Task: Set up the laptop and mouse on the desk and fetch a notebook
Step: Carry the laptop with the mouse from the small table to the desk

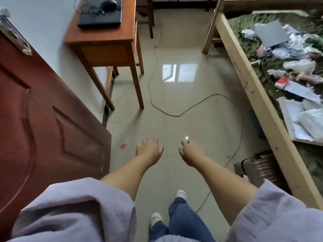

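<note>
Laptop (100, 15) shut under mouse (108, 5) on desk (111, 34)

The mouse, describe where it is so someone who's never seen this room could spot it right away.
Find the wooden desk against the wall at upper left, beyond the door. A closed black laptop lies on it, and the mouse sits on its lid: the rounded black lump beside its tangled cord.
</note>
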